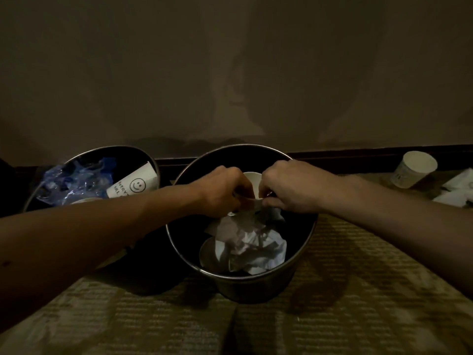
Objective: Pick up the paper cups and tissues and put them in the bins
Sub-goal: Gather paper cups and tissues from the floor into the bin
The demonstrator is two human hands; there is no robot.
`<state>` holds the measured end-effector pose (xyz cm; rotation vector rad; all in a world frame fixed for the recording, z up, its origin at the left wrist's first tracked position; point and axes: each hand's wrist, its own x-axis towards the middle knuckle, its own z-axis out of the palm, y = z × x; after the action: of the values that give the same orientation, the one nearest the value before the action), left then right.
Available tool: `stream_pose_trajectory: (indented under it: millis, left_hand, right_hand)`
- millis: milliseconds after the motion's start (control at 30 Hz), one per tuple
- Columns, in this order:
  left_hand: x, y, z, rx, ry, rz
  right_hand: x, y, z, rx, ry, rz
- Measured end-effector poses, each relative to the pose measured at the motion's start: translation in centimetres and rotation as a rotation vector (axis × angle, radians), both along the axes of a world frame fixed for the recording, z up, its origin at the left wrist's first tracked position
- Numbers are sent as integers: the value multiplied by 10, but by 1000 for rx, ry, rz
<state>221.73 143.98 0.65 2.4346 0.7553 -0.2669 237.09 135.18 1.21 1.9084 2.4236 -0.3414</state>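
Both hands meet over the middle bin [305, 242], a dark round metal bin. My left hand [222, 192] and my right hand [289, 187] both grip a white paper cup [252, 180] between them, its open mouth showing. Crumpled white tissues [256, 243] and a flattened cup [211, 252] lie inside this bin below the hands. A second bin [153, 162] at the left holds a smiley-printed paper cup [135, 184] and blue plastic [74, 181]. Another paper cup [414, 169] lies on its side on the floor at the far right, beside white tissues [458, 190].
The bins stand on patterned carpet [358, 303] against a plain wall [230, 73] with a dark skirting board [358, 156]. The light is dim.
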Motion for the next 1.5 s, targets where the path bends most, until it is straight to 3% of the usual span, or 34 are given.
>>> stream_pose_trajectory:
  millis: [67, 200, 300, 400, 700, 900, 1133, 1267, 1367, 1500]
  left_hand:
    - [2, 0, 8, -58, 1, 3]
    - [12, 3, 33, 183, -90, 28]
    - [35, 0, 48, 303, -147, 125]
    - [80, -16, 58, 311, -208, 104]
    - [275, -67, 6, 141, -19, -248]
    - [370, -81, -63, 61, 8, -213]
    - [404, -86, -117, 86, 124, -141]
    - [400, -89, -125, 121, 33, -86]
    - [400, -91, -120, 112, -141, -86]
    - [395, -105, -105, -7, -258, -71]
  right_hand:
    - [3, -6, 4, 39, 30, 12]
    - [22, -30, 22, 227, 357, -71]
    - [50, -55, 29, 252, 570, -195]
    - [95, -78, 20, 254, 680, -368]
    - [257, -137, -90, 150, 611, -986]
    - [301, -141, -141, 72, 677, -1118]
    - [320, -138, -169, 115, 706, -1114]
    - [321, -145, -173, 120, 709, -1132]
    - [311, -153, -169, 213, 745, -1166]
    - [285, -167, -160, 301, 1064, -1274]
